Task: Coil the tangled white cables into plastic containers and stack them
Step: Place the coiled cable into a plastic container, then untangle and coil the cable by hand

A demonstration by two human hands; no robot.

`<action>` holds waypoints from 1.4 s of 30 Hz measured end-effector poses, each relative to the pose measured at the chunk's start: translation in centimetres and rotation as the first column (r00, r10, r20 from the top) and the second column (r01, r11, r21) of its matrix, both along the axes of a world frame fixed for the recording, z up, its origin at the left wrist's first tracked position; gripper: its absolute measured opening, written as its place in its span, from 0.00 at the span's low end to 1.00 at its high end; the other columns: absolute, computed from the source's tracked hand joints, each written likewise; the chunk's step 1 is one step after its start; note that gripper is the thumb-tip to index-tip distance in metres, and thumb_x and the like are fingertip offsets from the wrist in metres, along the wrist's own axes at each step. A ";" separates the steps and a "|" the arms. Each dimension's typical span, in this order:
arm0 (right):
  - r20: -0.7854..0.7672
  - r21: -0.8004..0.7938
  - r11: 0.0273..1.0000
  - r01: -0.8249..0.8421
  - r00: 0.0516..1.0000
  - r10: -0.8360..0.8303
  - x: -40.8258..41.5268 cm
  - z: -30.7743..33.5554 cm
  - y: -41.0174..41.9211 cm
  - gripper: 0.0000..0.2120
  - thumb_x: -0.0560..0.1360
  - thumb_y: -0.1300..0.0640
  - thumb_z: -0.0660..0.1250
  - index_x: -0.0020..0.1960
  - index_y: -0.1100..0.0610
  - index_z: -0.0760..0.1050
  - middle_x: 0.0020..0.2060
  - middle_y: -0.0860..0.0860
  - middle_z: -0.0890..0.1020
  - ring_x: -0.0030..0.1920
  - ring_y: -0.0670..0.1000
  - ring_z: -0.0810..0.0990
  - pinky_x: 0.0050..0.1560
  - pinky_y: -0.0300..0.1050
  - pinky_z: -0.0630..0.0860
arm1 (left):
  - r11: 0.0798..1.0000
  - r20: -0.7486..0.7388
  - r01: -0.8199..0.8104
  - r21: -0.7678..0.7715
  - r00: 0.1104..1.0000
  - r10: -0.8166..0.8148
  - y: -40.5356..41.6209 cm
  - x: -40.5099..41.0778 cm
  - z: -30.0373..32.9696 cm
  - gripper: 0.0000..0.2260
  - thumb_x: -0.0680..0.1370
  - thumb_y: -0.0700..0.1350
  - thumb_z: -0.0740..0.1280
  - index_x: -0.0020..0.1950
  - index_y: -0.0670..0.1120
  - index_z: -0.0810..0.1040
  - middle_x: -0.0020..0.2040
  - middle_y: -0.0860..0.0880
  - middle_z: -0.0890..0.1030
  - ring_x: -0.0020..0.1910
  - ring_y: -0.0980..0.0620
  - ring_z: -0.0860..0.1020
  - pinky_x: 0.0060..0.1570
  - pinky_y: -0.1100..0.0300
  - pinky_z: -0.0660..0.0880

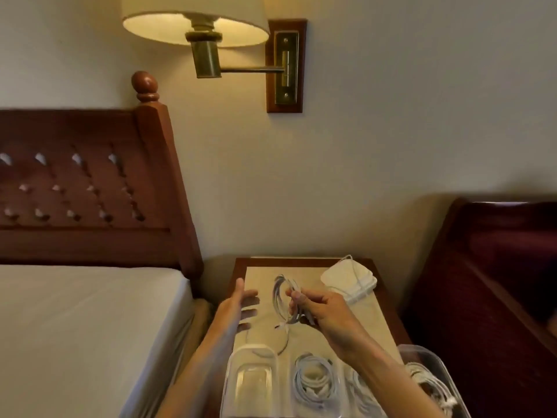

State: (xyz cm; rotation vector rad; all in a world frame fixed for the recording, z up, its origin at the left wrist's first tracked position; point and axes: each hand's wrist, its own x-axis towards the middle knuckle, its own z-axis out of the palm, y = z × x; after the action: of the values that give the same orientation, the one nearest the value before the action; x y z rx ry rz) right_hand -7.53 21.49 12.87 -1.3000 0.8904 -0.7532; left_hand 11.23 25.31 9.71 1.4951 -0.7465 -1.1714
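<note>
Nearest, below both hands along the bottom edge: a row of clear plastic containers on the bench (388, 309). Empty container (253, 378) under the left forearm; next container (315, 384) holding a coiled white cable; another, partly hidden beneath the right forearm, also with white cable; a fourth container (434, 378) right of the right wrist, white cable inside. No brand, label or writing readable anywhere.

Right grip (322, 312): fingers curled, pinching a coiled white cable (286, 300) held upright above the bench, loose end with connector dangling below toward a strand lying on the surface. Left grip (238, 309): fingers straight and spread, holding nothing, just left of the coil, apart from it.

Beyond the right grip: stack of white lids (349, 282) with a cable looped over it. Far left, bed (75, 321) and wooden headboard (84, 188); above, lit wall lamp (199, 28); far right, dark red seat (497, 267).
</note>
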 end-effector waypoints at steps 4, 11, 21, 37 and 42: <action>-0.282 -0.346 0.937 -0.052 0.958 -0.051 3.1 -6.6 3.6 0.15 0.74 0.51 0.71 0.36 0.62 0.79 0.29 0.51 0.75 0.32 0.43 0.71 0.38 0.42 0.69 | 0.991 0.419 -0.122 -0.048 0.898 0.131 3.4 1.8 -6.4 0.14 0.81 0.45 0.63 0.36 0.49 0.77 0.35 0.51 0.80 0.37 0.51 0.78 0.36 0.61 0.71; -0.841 -0.538 0.492 -0.685 0.475 -0.258 8.1 -15.6 7.1 0.17 0.53 0.43 0.82 0.35 0.50 0.82 0.29 0.45 0.81 0.34 0.49 0.79 0.29 0.39 0.71 | 0.997 0.616 0.029 -0.072 0.788 0.021 4.9 3.8 -14.3 0.19 0.81 0.48 0.54 0.31 0.52 0.72 0.30 0.53 0.76 0.29 0.55 0.74 0.30 0.55 0.69; -0.944 -0.315 0.513 -0.799 0.321 -0.080 8.7 -16.5 6.3 0.19 0.79 0.60 0.62 0.67 0.67 0.72 0.68 0.60 0.68 0.67 0.62 0.66 0.57 0.55 0.72 | 0.995 0.582 -0.072 0.070 0.813 0.018 6.1 2.8 -16.4 0.13 0.83 0.46 0.58 0.49 0.46 0.82 0.45 0.50 0.80 0.43 0.58 0.78 0.39 0.71 0.69; -0.951 -0.305 0.796 -0.522 0.210 -0.227 4.5 -15.0 -9.8 0.10 0.79 0.56 0.64 0.56 0.58 0.80 0.59 0.54 0.77 0.64 0.57 0.69 0.59 0.53 0.68 | 0.988 0.672 -0.152 -0.016 0.731 0.123 4.5 2.4 -15.2 0.11 0.82 0.48 0.61 0.59 0.47 0.79 0.54 0.51 0.77 0.50 0.58 0.76 0.46 0.70 0.70; -0.755 -0.564 0.753 -0.339 0.580 -0.305 3.6 -9.4 -11.5 0.10 0.79 0.51 0.66 0.54 0.52 0.84 0.46 0.49 0.86 0.49 0.53 0.82 0.52 0.49 0.75 | 0.951 0.714 -0.069 -0.301 0.645 0.273 1.3 1.2 -9.2 0.10 0.81 0.45 0.64 0.60 0.48 0.79 0.56 0.54 0.75 0.48 0.60 0.76 0.47 0.67 0.72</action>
State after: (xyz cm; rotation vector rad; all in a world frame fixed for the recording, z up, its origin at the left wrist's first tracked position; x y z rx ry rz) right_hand -3.93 9.98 3.44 -2.4351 1.4124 -0.4002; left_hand 12.40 26.59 0.49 1.7840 -1.2177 -0.2322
